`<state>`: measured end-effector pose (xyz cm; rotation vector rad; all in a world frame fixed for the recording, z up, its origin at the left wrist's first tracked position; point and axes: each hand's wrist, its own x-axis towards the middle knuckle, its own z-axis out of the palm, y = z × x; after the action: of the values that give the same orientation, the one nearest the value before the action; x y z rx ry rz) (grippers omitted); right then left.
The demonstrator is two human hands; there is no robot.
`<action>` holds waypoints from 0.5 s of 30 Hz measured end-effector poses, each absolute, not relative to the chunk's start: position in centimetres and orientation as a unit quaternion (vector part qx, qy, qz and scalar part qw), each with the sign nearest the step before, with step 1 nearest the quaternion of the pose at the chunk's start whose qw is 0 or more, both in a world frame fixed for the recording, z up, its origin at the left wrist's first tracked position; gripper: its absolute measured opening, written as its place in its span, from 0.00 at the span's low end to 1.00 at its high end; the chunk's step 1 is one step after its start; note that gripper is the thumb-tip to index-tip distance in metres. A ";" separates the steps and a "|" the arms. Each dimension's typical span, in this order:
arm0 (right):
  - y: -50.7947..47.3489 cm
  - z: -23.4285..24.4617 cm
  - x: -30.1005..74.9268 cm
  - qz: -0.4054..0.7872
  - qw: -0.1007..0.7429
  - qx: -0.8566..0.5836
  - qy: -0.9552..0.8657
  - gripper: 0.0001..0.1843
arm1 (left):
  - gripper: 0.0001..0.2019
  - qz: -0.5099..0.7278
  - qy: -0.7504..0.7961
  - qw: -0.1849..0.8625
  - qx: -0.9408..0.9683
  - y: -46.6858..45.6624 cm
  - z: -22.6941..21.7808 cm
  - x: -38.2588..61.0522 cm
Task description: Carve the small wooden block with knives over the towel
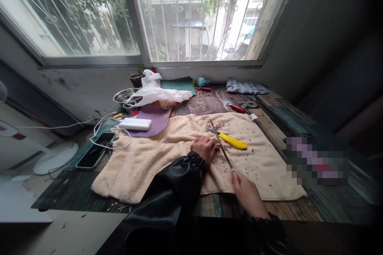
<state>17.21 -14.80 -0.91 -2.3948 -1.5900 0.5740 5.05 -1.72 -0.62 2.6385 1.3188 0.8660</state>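
The right hand (pixel 247 193) is gripping the near end of a long thin file (pixel 222 146), which is lying slantwise across the cream towel (pixel 143 159). The left hand (pixel 205 148) is curled closed on the towel, touching the file's middle; whether it is pinching something small cannot be told. A yellow utility knife (pixel 231 140) is lying just beyond. No writing is showing legibly anywhere.

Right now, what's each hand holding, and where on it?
The right hand grips the near end of a thin stick lying across the towel. The left hand rests fisted beside the stick; whether it pinches anything cannot be told.
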 end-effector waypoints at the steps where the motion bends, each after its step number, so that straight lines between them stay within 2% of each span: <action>1: -14.7 -0.8 17.2 0.192 0.102 -0.813 -0.541 0.20 | 0.09 0.283 0.422 0.038 0.860 -1.7 -0.6 5.0; 8: -12.7 -0.6 17.1 0.178 0.084 -0.821 -0.536 0.20 | 0.07 0.269 0.381 0.055 0.883 -2.3 -1.2 5.2; 15: -11.9 -0.4 17.1 0.165 0.079 -0.825 -0.535 0.21 | 0.10 0.273 0.378 0.023 0.884 -1.9 -1.5 5.3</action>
<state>17.07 -11.88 -0.39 -2.4680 -1.6006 0.4936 5.28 -1.86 -1.49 2.7372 1.1700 0.8466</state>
